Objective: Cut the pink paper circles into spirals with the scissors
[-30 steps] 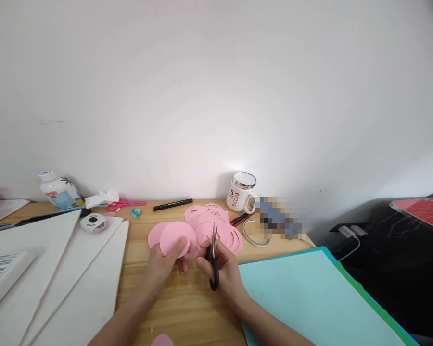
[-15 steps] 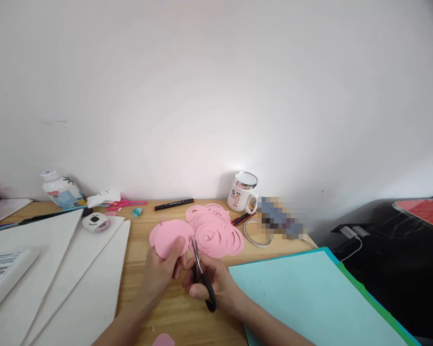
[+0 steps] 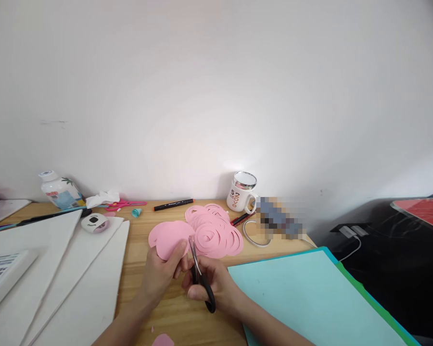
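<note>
Between the thumb and fingers of my left hand (image 3: 162, 271) is a round pink paper piece (image 3: 170, 238). Another pink paper circle (image 3: 153, 234) shows behind it; whether I hold that one too, I cannot tell. My right hand (image 3: 216, 281) grips black-handled scissors (image 3: 203, 278), with the blades pointing up and away at the right edge of the held paper. Just beyond the blades lies a pile of pink paper spirals (image 3: 212, 233). A pink scrap (image 3: 163, 340) lies at the bottom edge of the view.
White boards (image 3: 90, 283) cover the left side, with a small white device (image 3: 95, 222) on them. Along the wall stand a bottle (image 3: 61, 190), pink scissors (image 3: 124, 205), a black marker (image 3: 173, 205) and a mug (image 3: 241, 192). Light-blue sheets (image 3: 296, 293) lie at right.
The held pink paper has turned slightly in my left hand, and a small bit at its top edge no longer shows. Both hands stay nearly in place.
</note>
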Demonstrator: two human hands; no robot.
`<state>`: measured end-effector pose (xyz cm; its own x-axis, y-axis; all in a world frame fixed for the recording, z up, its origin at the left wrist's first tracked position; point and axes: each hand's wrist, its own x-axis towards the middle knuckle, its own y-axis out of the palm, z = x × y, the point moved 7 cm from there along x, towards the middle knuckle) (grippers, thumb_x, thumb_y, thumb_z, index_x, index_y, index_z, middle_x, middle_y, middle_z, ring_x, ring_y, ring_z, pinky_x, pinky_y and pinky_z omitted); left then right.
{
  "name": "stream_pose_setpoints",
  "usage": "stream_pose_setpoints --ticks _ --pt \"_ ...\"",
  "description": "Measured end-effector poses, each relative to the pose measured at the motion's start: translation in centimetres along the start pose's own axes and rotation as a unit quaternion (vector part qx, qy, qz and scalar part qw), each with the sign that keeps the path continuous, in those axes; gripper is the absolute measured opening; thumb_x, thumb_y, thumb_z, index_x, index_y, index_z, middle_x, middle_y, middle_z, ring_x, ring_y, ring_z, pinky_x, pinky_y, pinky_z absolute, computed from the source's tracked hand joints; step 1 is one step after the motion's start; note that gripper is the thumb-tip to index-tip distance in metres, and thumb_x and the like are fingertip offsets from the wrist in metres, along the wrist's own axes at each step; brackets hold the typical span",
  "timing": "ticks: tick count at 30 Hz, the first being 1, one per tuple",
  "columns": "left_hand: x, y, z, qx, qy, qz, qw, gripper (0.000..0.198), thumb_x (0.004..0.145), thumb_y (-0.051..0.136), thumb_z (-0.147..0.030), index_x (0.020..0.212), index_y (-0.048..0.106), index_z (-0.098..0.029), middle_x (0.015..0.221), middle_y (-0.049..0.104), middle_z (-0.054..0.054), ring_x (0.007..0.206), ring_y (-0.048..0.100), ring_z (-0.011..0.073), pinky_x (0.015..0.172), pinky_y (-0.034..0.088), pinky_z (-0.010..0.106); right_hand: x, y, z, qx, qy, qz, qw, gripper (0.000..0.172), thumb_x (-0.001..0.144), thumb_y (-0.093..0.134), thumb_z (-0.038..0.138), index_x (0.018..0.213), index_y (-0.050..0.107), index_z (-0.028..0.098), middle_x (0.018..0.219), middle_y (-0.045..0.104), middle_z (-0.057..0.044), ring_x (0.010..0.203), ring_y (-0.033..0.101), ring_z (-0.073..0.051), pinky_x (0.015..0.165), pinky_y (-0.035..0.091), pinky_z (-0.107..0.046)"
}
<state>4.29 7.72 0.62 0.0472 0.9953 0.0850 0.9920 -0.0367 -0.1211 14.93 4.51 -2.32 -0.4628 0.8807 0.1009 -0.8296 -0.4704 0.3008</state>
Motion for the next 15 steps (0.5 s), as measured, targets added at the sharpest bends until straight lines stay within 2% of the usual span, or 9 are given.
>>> stream_pose_setpoints --ticks 6,15 --pt "-0.02 -0.26 -0.41 -0.002 -0.005 -0.023 1.0 0.042 0.074 0.058 -0.036 0.038 0.048 -0.017 0.033 0.041 -0.003 0.032 0.039 0.0083 0.036 0.033 0.02 0.03 -0.04 -0.28 0.006 0.013 -0.006 1.0 0.046 0.053 0.08 0.049 0.082 0.059 0.019 0.061 0.053 0.004 0.057 0.046 -0.013 0.055 0.037 -0.024" --pt "-0.16 0.05 -0.51 -0.008 0.015 0.0 1.0 0.045 0.079 0.053 -0.037 0.039 0.047 -0.016 0.035 0.041 -0.004 0.033 0.04 0.0074 0.037 0.035 0.019 0.07 0.11 0.1 0.003 0.01 -0.004 1.0 0.048 0.049 0.081 0.049 0.079 0.06 0.019 0.06 0.052 0.004 0.057 0.047 -0.013 0.054 0.038 -0.024"
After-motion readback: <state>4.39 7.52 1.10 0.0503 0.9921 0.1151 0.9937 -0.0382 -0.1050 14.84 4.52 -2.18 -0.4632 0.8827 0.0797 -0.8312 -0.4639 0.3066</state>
